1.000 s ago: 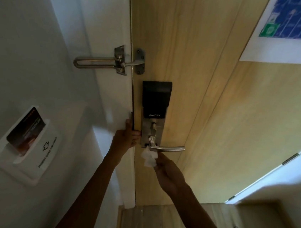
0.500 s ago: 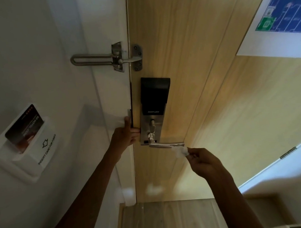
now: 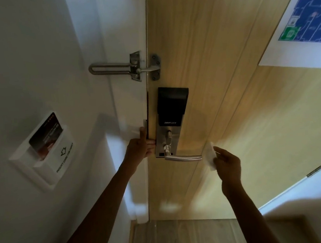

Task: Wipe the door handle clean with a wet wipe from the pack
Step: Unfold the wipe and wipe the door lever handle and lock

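Pinching one wet wipe [image 3: 210,156], right hand [image 3: 227,166] nears one handle [image 3: 183,157].

dim, soft light | arms in shadow | wide-angle edge distortion

The door handle [image 3: 183,157] is a slim metal lever, brushed silver, mounted at the lower end of a narrow metal plate on a pale wooden door. It lies nearly level, its pivot at the 9 o'clock end and its free tip pointing toward 3 o'clock, sagging very slightly. The wet wipe [image 3: 209,156] is a small white crumpled sheet, standing roughly upright just off the lever's free tip at 3 o'clock, pinched along its right edge; whether it touches the tip cannot be told
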Motion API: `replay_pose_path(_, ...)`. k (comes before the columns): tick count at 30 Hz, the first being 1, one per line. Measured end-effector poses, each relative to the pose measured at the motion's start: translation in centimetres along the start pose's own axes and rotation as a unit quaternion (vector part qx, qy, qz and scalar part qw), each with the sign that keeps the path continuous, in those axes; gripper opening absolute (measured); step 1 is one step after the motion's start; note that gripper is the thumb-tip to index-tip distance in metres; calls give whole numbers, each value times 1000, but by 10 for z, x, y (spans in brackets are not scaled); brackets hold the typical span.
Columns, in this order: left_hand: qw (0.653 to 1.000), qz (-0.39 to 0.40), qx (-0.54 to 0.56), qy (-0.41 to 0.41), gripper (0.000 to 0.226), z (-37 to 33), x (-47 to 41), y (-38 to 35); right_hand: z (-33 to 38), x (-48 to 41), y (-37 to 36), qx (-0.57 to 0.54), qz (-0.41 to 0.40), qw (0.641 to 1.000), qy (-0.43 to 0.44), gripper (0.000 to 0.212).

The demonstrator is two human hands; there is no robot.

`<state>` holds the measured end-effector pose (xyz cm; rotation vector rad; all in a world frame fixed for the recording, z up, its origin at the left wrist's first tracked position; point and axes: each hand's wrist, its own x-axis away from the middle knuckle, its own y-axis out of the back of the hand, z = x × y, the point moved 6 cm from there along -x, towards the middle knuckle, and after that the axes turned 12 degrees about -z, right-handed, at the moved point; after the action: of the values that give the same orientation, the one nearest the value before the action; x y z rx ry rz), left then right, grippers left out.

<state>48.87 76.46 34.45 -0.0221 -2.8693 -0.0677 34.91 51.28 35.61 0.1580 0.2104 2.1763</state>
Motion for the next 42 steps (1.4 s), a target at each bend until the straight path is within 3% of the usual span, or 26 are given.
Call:
replay_pose_path(3,1000,4,1,3,70,-1,1,0,2,6,-12,40,20,999,20,48)
replay_pose_path(7,1000,18,16,-2,85,0,0,0,8,11,-6,5,48,999,20,46)
replay_pose_path(9,1000,26,11,-4,82,-2,1,-1,11,11,-7,-4,53,998,28,46)
replay_pose_path(12,1000,22,7,-4,72,-2,0,-2,17,14,-15,53,27,992,115,36)
replay_pose_path(16,999,37,22,27,67,4,-6,-2,28,28,-35,142,17,952,272,23)
replay_pose_path(19,998,41,27,37,65,4,-5,-3,34,36,-51,129,13,941,312,22)
replay_pose_path(24,999,-39,-14,6,73,3,-2,7,31,46,-75,76,5,952,295,20)
replay_pose_path(28,1000,2,3,27,70,1,-3,2,30,57,-87,48,-10,953,298,19)
replay_pose_path(34,999,-27,-21,8,68,4,-6,6,29,60,-100,-5,14,968,251,16)
replay_pose_path(37,1000,13,-6,17,70,2,-5,2,28,53,-104,13,41,967,252,15)
replay_pose_path(42,1000,-3,-3,15,71,3,-5,4,24,41,-104,108,62,957,261,20)
